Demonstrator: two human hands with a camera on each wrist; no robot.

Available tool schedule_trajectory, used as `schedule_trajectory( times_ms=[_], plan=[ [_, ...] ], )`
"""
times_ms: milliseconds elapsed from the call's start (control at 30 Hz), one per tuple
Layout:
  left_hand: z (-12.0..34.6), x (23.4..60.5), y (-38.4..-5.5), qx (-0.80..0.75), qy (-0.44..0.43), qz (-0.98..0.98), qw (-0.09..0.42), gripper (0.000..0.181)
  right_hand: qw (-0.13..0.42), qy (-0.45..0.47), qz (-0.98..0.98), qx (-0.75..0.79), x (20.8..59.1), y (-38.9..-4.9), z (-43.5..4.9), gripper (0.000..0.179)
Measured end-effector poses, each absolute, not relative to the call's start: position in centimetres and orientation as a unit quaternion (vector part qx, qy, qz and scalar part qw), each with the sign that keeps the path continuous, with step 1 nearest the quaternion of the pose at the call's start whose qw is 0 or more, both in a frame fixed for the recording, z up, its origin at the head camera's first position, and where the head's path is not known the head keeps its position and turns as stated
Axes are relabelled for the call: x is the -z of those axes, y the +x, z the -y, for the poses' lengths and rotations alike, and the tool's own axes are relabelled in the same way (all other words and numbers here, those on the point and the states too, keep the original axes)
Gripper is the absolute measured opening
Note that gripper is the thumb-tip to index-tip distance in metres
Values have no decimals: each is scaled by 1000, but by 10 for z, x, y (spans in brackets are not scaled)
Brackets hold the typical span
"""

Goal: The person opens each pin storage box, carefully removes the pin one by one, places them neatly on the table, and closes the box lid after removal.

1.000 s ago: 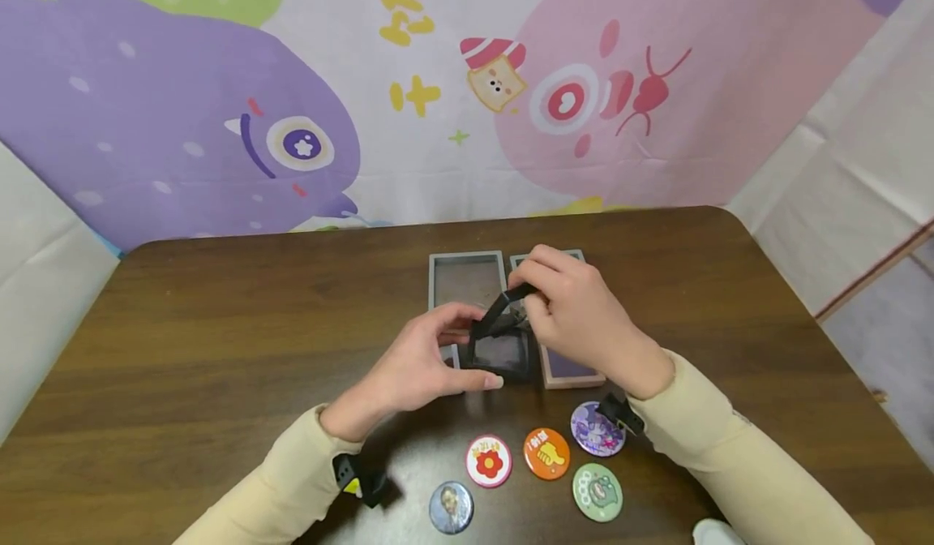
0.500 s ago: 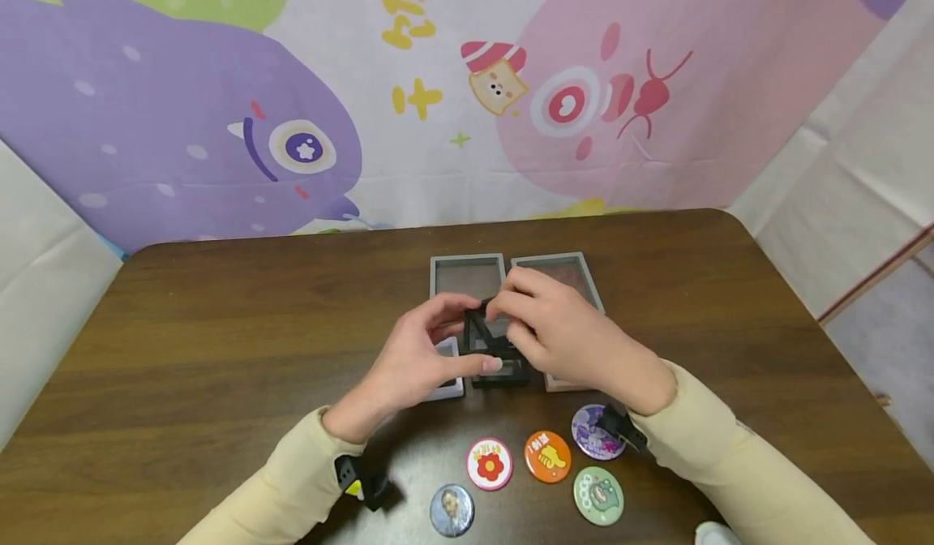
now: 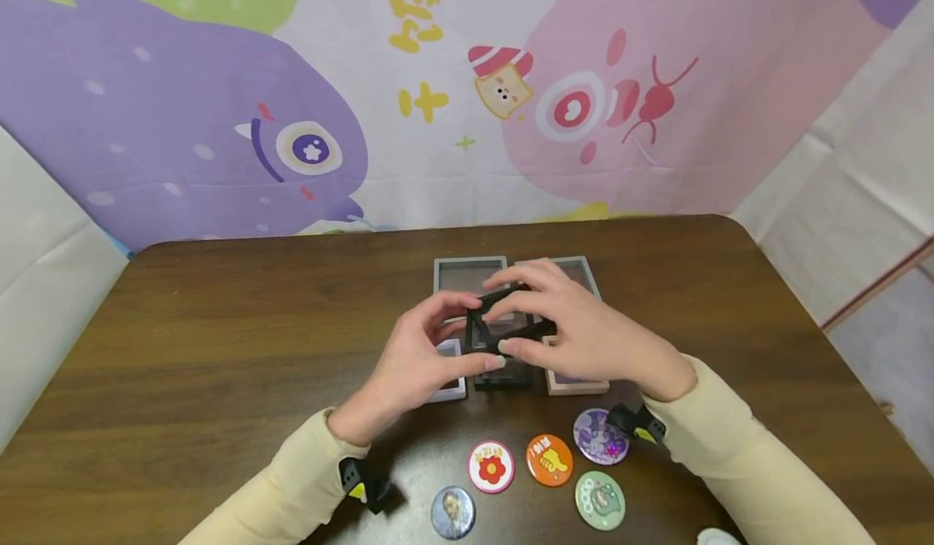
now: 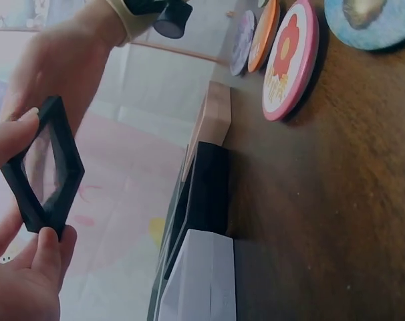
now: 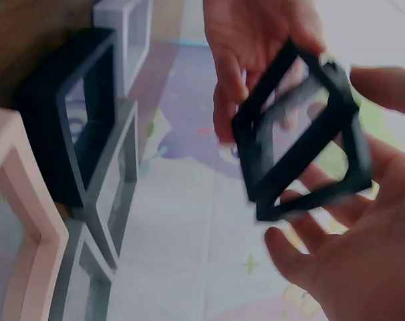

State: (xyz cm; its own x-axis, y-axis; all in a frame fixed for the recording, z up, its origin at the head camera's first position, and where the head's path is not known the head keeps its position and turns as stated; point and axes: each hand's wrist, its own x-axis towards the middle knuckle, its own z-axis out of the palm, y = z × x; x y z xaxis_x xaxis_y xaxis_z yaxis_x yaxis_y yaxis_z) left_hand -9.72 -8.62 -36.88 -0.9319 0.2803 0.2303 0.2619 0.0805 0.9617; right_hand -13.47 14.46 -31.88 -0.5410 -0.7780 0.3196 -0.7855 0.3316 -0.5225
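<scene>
A black display frame (image 3: pixel 527 336) with clear film is held above the table, its two square halves swung apart at an angle. My left hand (image 3: pixel 416 358) pinches one half between thumb and fingertips; in the left wrist view that frame (image 4: pixel 66 194) stands on edge in the grip. The right hand (image 3: pixel 591 330) spans the other half, thumb on the near side and fingers on the far side. In the right wrist view the frame (image 5: pixel 309 150) is slightly blurred between both hands. Below it on the table lies another black frame (image 3: pixel 503 381), partly covered by the hands.
Two grey frames (image 3: pixel 469 263) lie behind the hands. A pale lavender frame (image 3: pixel 458 375) and a pinkish frame (image 3: pixel 578 388) flank the black one. Several round badges (image 3: pixel 550 460) lie nearer the front. A white object (image 3: pixel 715 537) shows at the bottom edge. A patterned cloth (image 3: pixel 430 172) hangs behind.
The frame's halves have been swung about between the hands and now stand at a different angle. My right hand moved left and lower, then spread its thumb and fingers; the left hand barely moved.
</scene>
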Motion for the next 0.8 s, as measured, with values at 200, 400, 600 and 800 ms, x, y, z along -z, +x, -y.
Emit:
schedule_trajectory(
  times_ms=[200,400,600,800],
  plan=[
    [83,368,-97,-677,198,-709,-2,61,-105,455,819,-333,316,-141,-161,47],
    [83,368,-97,-679,198,-707,-7,62,-94,469,823,-305,317,-141,-161,50],
    [85,369,-98,-690,217,-690,-24,59,-72,486,819,-298,318,-142,-158,50],
    [89,369,-99,-691,238,-682,-32,54,-90,479,820,-300,318,-140,-156,51]
  ],
)
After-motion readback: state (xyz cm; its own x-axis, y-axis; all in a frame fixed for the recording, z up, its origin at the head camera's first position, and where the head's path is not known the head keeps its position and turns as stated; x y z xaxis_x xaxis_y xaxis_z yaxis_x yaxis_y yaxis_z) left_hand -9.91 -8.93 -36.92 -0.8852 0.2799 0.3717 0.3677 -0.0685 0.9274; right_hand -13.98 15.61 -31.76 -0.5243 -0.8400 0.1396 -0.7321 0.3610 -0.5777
